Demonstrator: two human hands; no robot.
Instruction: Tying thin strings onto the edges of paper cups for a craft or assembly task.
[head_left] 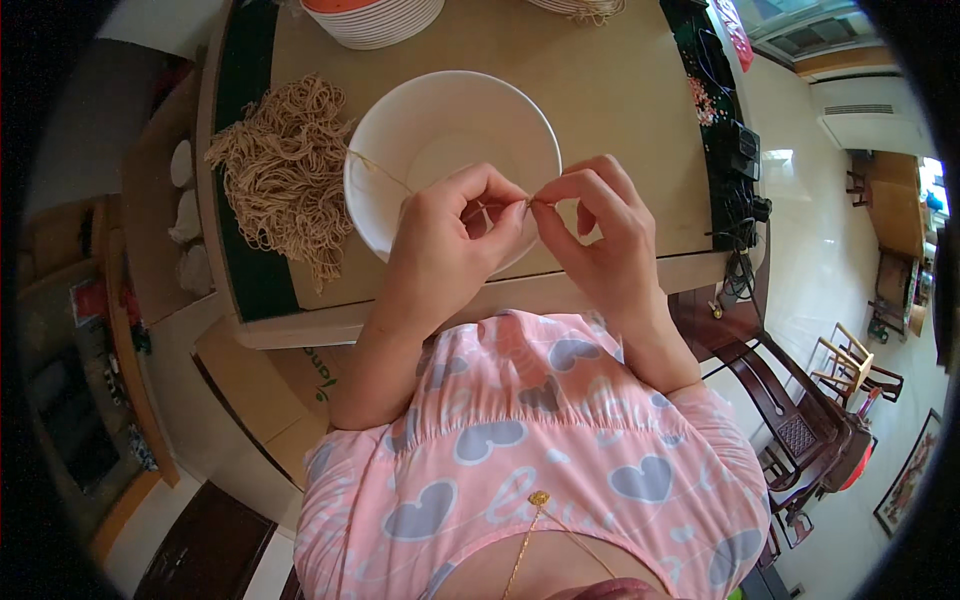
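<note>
Left hand (450, 225) and right hand (608, 222) both pinching thin tan strand (380, 169), tips close together over white bowl (430, 120). Left to right: tangled string pile (285, 170) on tabletop (625, 110), strand crossing bowl's left rim, black cables (737, 232) at tabletop's right edge.

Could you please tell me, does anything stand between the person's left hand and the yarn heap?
Yes. Seen from above, the left side of the white bowl lies between the left hand and the yarn heap. A thin strand also crosses the bowl's left part there.
</note>
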